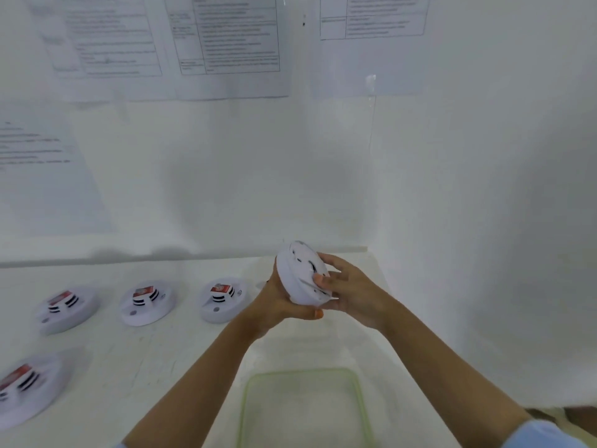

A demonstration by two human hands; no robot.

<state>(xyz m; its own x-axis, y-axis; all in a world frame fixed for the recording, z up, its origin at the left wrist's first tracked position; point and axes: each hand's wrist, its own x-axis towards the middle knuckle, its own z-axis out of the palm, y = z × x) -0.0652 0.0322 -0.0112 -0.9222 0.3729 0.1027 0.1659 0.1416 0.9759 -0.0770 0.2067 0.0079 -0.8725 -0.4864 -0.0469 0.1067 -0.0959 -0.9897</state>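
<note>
A round white smoke detector (298, 273) is held up on edge above the white table, its back side with dark slots turned toward my right hand. My left hand (279, 302) cups it from below and behind, thumb curled under its lower rim. From the right, my right hand (350, 289) grips it, with the fingers spread over the back plate and the thumb on its face. Both hands are around the same detector.
Three more smoke detectors (66, 308) (147, 302) (223, 299) with red labels lie in a row on the white table (168, 357), a fourth (29, 388) at the near left. A clear container with a green rim (303, 373) sits below my hands. Printed sheets (226, 37) hang on the back wall.
</note>
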